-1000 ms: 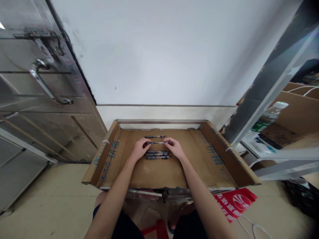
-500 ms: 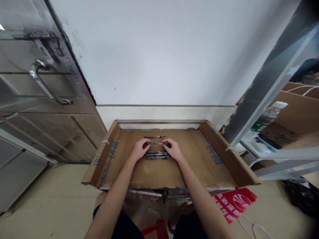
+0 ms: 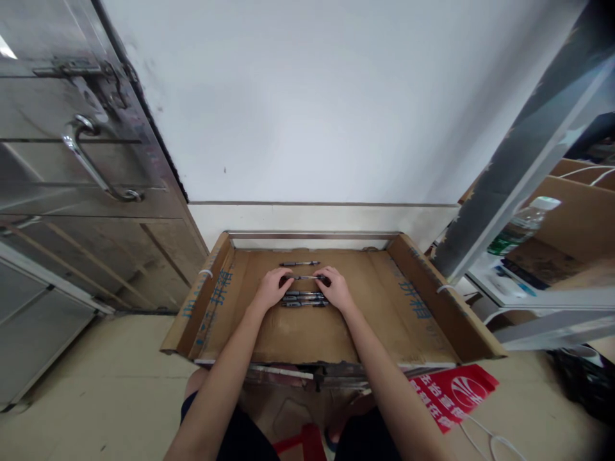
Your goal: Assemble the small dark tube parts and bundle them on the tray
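My left hand [image 3: 273, 288] and my right hand [image 3: 335, 288] each pinch one end of a single pen [image 3: 305, 278], which lies crosswise between them. Its ends are partly hidden by my fingers. Just beyond it, another pen [image 3: 300, 264] rests on the cardboard, roughly parallel. On the near side, several dark pens [image 3: 303, 299] lie side by side in a close group between my wrists. All of this is on the brown cardboard lining [image 3: 307, 336] of a shallow tray-like surface.
Raised cardboard sides [image 3: 444, 301] bound the surface left and right. A white wall [image 3: 307, 115] stands behind it. At left is a metal door with a handle [image 3: 98, 166]; at right, a shelf holds a plastic bottle [image 3: 523, 224]. A red printed sheet [image 3: 454, 394] hangs near the front right.
The view has shifted slightly. Both hands stay at the ends of the same pen, with hardly any movement; the other pens lie as before.
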{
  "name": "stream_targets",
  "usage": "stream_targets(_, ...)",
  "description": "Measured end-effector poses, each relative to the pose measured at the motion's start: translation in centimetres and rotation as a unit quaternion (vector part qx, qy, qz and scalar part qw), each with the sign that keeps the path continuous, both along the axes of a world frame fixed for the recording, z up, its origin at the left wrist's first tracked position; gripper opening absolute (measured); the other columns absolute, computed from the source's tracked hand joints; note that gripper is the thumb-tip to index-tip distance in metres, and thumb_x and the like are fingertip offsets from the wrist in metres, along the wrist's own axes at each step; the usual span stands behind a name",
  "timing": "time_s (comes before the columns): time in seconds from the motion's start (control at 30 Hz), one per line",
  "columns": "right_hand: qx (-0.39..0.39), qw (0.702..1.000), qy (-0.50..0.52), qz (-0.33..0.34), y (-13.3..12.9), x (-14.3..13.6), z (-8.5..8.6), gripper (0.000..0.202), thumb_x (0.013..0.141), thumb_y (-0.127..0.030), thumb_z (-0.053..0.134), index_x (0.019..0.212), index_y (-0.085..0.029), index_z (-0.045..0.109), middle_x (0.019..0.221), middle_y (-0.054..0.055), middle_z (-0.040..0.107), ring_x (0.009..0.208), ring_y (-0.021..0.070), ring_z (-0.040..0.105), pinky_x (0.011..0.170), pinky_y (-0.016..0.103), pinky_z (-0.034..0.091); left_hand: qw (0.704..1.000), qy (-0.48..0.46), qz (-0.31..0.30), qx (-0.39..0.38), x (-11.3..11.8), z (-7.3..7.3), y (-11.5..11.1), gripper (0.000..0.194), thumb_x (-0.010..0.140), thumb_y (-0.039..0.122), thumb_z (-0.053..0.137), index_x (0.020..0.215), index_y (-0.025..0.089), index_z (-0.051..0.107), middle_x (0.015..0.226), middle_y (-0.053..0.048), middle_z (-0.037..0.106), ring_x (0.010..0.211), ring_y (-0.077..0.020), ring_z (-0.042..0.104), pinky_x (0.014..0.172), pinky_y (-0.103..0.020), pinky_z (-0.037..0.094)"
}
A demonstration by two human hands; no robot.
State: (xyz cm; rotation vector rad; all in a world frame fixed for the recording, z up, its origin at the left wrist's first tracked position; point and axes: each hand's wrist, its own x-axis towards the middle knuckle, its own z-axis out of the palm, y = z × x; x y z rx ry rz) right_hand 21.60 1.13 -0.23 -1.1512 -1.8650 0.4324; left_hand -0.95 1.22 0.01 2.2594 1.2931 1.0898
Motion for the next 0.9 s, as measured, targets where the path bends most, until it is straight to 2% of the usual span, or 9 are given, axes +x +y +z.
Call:
stream_targets(0.1,-0.008,1.0,-0.002,-0.001,0.04,-0.04,-0.12,0.014,0.08,-0.022,0.057,0.087,-0.023,0.068,0.084,0.005,0.064,0.084,0.0211,0.057,0.08,0.036,0.045,1.0,-0.018,-0.008,-0.011,-0.08,-0.07,0.04,0.019,0.083,0.026,0.057,0.1,0.02,0.062,0.098,-0.006,0.067,0.09,-0.0191,0.061,0.081,-0.032,0.047)
stream_targets(0.23,-0.009,1.0,-0.003,0.001,-0.04,-0.07,-0.1,0.014,0.08,-0.021,0.056,0.088,-0.023,0.068,0.084,0.005,0.065,0.084,0.0207,0.058,0.08,0.035,0.044,0.999,-0.032,-0.006,-0.028,-0.2,0.1,0.13,0.015,0.086,0.028,0.053,0.091,0.019,0.064,0.088,-0.005,0.068,0.079,-0.0166,0.061,0.073,-0.028,0.047)
stream_targets(0.37,-0.006,1.0,-0.003,-0.005,-0.14,-0.07,0.01,0.014,0.08,-0.02,0.056,0.087,-0.023,0.067,0.085,0.005,0.065,0.085,0.0208,0.057,0.081,0.035,0.044,0.999,-0.022,0.009,-0.029,-0.22,0.25,0.17,0.025,0.09,0.032,0.046,0.08,0.018,0.065,0.079,-0.004,0.067,0.074,-0.0163,0.06,0.069,-0.028,0.045)
stream_targets(0.63,0.006,0.999,-0.018,-0.044,0.02,-0.1,-0.23,0.014,0.078,-0.015,0.055,0.084,-0.022,0.065,0.082,0.005,0.063,0.083,0.0214,0.054,0.079,0.035,0.044,1.0,-0.007,0.03,0.005,-0.15,-0.1,0.29,0.011,0.081,0.022,0.056,0.088,0.019,0.064,0.087,-0.006,0.066,0.085,-0.019,0.059,0.078,-0.033,0.045)
stream_targets(0.9,-0.01,0.998,-0.031,-0.053,0.7,0.11,-0.91,0.014,0.076,-0.012,0.055,0.083,-0.021,0.064,0.083,0.005,0.063,0.084,0.022,0.053,0.08,0.035,0.042,0.999,0.017,0.049,-0.012,-0.23,-0.19,0.6,0.011,0.076,0.015,0.058,0.086,0.02,0.061,0.086,-0.004,0.064,0.086,-0.0198,0.057,0.08,-0.034,0.042)
